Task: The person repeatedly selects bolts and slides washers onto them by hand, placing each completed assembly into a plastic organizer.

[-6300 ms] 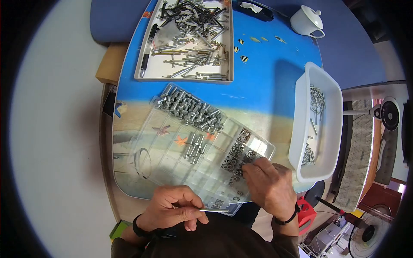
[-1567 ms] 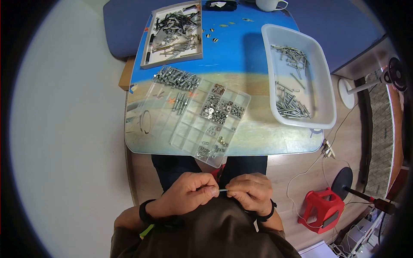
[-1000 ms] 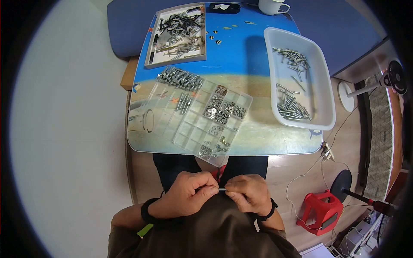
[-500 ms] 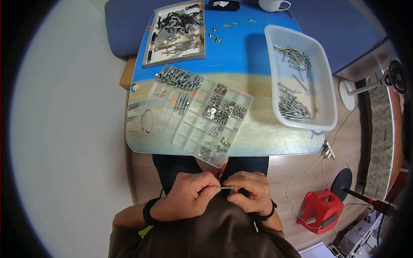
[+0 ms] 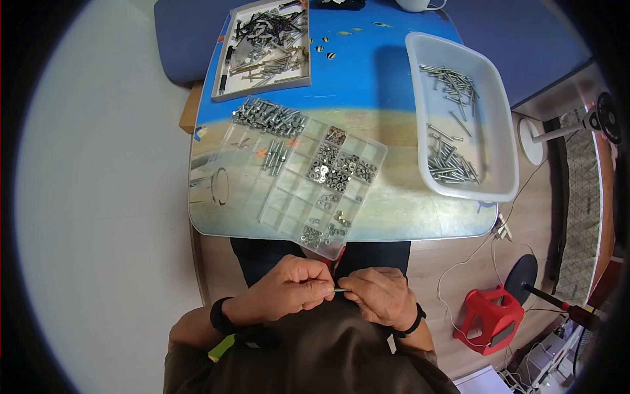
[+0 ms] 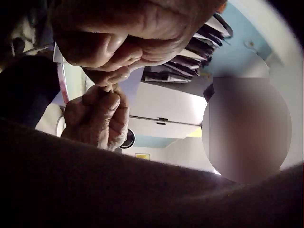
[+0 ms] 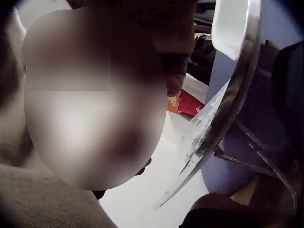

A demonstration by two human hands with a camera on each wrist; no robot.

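Observation:
In the head view my left hand [image 5: 289, 289] pinches a thin silver bolt [image 5: 340, 290] between thumb and fingers, in front of the body and below the table edge. My right hand [image 5: 380, 295] has its thumb and fingertips round the bolt's other end, so only a short stretch of the shaft shows. The left wrist view shows the left hand [image 6: 118, 38] and right hand [image 6: 97, 116] meeting fingertip to fingertip, with a sliver of the bolt between them. A clear compartment box [image 5: 295, 190] with nuts and washers lies on the table, overhanging its front edge.
Silver bolts [image 5: 268, 117] are heaped beside the compartment box, with several longer ones [image 5: 274, 157] near it. A white tub [image 5: 462, 190] of screws stands right. Behind left is a shallow carton [image 5: 262, 93] of mixed screws. A red stool [image 5: 485, 322] stands on the floor.
Over six seconds ago the right hand was in the compartment box; now both hands meet at the bolt. Half a second ago the right fingers were looser and the bolt's end showed; now they cover it.

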